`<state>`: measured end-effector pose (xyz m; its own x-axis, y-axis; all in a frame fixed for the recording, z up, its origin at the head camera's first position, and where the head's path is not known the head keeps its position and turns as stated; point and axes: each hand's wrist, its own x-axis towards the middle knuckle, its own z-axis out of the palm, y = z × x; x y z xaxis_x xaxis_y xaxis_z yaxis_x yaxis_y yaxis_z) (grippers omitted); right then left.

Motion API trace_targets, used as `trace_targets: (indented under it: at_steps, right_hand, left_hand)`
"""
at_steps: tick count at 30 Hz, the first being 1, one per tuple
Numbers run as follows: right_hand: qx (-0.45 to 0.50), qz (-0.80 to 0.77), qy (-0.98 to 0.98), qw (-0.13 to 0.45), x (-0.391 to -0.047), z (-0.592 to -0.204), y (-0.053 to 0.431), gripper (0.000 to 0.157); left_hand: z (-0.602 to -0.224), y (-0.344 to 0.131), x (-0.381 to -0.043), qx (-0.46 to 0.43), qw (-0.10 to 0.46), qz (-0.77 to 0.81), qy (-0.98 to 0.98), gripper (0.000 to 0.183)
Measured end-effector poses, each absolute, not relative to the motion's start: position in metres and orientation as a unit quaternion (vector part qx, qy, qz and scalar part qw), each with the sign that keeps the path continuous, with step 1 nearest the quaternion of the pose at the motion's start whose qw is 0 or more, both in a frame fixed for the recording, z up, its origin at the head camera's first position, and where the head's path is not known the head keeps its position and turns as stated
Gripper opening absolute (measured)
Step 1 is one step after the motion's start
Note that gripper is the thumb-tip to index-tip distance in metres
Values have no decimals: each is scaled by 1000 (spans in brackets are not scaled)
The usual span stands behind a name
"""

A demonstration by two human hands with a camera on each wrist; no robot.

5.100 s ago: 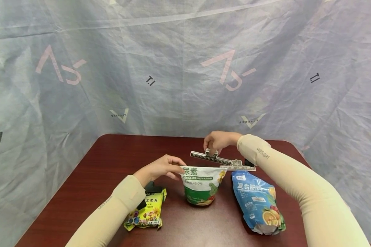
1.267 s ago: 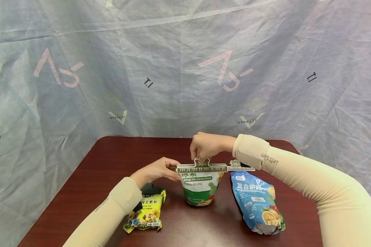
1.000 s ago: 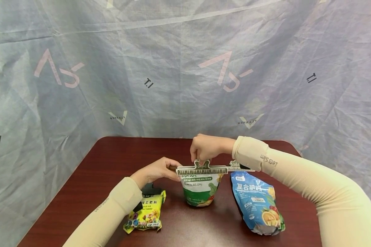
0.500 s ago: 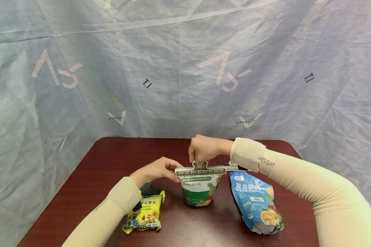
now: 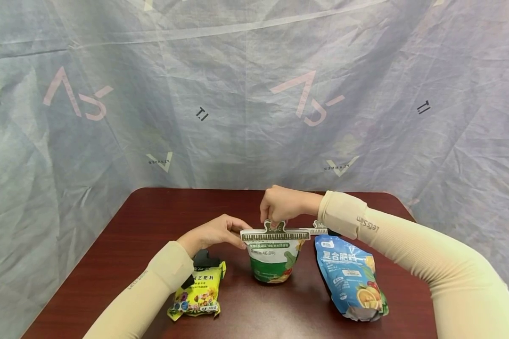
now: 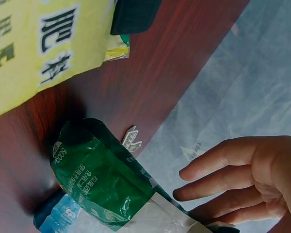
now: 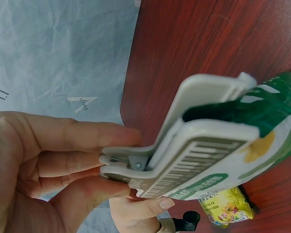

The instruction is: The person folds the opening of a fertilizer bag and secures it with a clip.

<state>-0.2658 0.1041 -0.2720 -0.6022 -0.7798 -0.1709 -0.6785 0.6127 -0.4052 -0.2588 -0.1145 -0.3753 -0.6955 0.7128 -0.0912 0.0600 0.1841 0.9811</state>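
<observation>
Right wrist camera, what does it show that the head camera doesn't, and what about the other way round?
Only the right wrist view shows the piano-key clip end-on, with a gap between its two bars and the green-and-white bag in that gap.

Only the head view shows the blue bag and a partly hidden second clip.

Both show that first clip, the green-and-white bag, the yellow bag, the left hand and the right hand.

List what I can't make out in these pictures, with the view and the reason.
Head: the upper lettering on the green-and-white bag, behind the front clip.
Head: the left end of the second clip, also behind the front clip.
Head: the blue bag's fine print, too small to read.
Left wrist: the rest of the yellow packet, cut off by the left and top edges.
</observation>
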Motion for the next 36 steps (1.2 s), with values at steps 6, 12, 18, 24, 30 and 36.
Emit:
trace_targets:
  at_steps: [6,12,18,24,30,36]
  right_hand:
    - [-390,-149,890,182,-267,-272,102,23]
    - [-372,-148,896,191,-269,-271,102,23]
    - [-365,-155,897,197,-269,-272,102,23]
    - [-364,-157,896,199,-270,-272,103,24]
    - [-355,-175,895,204,-272,-273,106,22]
    - [-354,-193,887,224,-271,-272,109,21]
  left_hand:
    - [-372,-114,-258,271,284,568,723,34]
    - [-367,-113,-257,252,288,559,735,32]
    - [-363,-113,-256,244,284,543,751,30]
    - [-360,-111,-256,245,271,534,763,28]
    - [-358,-110,-258,248,263,528,769,27]
    - [-356,-108,-257,253,254,530,768,28]
